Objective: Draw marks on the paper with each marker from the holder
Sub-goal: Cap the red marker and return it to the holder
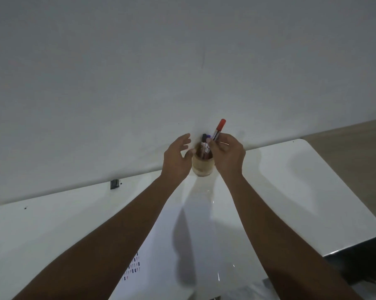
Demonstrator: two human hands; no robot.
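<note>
While my right hand (227,153) pinches the red marker (218,129) and my left hand (177,158) hovers open, empty, beside the holder (203,166), I judge a snag could tip it.

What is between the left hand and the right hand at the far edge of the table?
In the head view, the wooden holder with two markers stands between the left hand and right hand, which grips the red marker.

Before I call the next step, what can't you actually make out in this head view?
- Holder: its inside and the marker tips, hidden by its wall and both hands.
- Red marker: lower barrel covered by the right hand; whether it is going in or out cannot be told.
- Left hand: contact with the holder unclear.
- Paper: marks too small to count, partly under the left arm and cut by the bottom edge.
</note>
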